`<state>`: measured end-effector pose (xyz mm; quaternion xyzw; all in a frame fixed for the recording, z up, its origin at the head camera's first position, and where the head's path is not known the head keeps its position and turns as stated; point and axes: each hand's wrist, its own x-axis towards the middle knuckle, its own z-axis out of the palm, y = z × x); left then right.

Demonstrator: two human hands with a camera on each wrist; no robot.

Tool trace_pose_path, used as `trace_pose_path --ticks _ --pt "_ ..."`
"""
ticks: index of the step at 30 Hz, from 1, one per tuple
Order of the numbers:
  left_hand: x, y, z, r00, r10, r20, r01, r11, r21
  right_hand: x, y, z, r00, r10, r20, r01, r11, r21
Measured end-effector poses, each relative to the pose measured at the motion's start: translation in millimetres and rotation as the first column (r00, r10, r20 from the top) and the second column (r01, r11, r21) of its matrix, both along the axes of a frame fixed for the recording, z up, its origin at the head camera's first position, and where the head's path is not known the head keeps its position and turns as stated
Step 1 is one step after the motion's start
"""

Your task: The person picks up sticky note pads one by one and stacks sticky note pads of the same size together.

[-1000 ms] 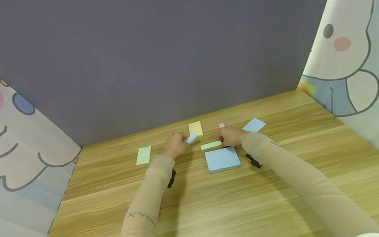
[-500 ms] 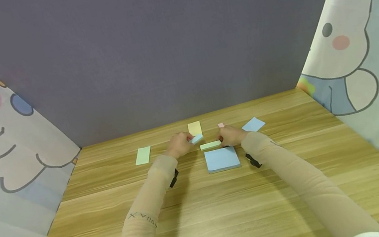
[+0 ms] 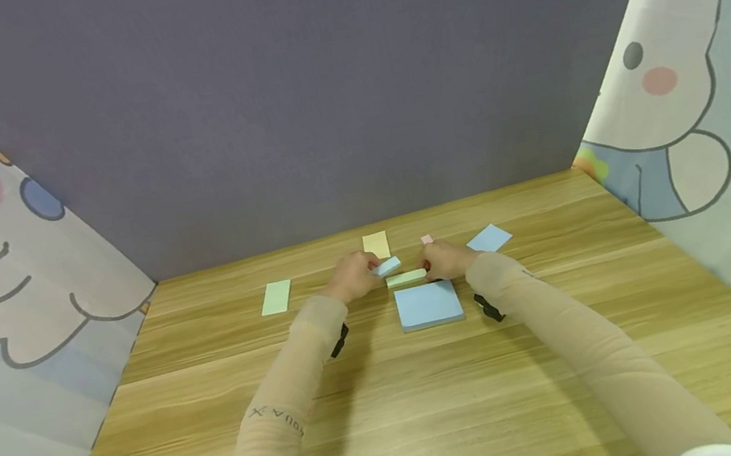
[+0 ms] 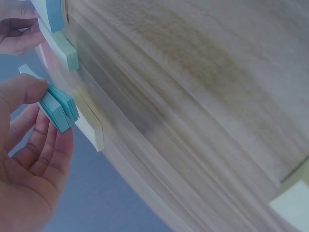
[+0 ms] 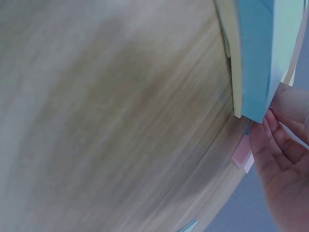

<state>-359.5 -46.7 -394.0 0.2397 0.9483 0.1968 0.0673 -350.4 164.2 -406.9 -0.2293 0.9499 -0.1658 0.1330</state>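
A small blue sticky note pad (image 3: 387,266) is pinched between the thumb and fingertips of my left hand (image 3: 352,277). In the left wrist view the pad's sheets (image 4: 55,107) are parted into layers. My right hand (image 3: 445,259) pinches the right end of a narrow light green sticky note pad (image 3: 405,279), its fingertips partly hidden. The green pad lies just behind a larger blue sticky note pad (image 3: 429,304), whose thick edge (image 5: 256,63) fills the upper right of the right wrist view, with a yellowish layer (image 5: 235,82) beneath it.
Behind the hands lie a yellow note pad (image 3: 376,245) and a small pink one (image 3: 427,239). Another green pad (image 3: 276,297) is at the left, a blue one (image 3: 489,239) at the right. A grey wall (image 3: 343,101) stands along the back of the wooden table (image 3: 413,415).
My left hand has shifted right with the small blue pad, bringing it near the left end of the green pad. My right hand has stayed in place.
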Motion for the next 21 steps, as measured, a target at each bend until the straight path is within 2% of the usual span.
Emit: trace_pose_path --ticks 7,21 --pt "-0.9 5.8 4.0 0.999 -0.037 0.004 0.037 0.999 -0.018 -3.0 1.0 -1.5 1.000 0.002 -0.017 -0.002 1.000 -0.001" --pt "-0.4 15.3 2.7 0.995 -0.098 -0.014 0.097 0.991 -0.088 -3.1 -0.2 -4.3 0.999 0.002 -0.032 -0.002 1.000 0.003"
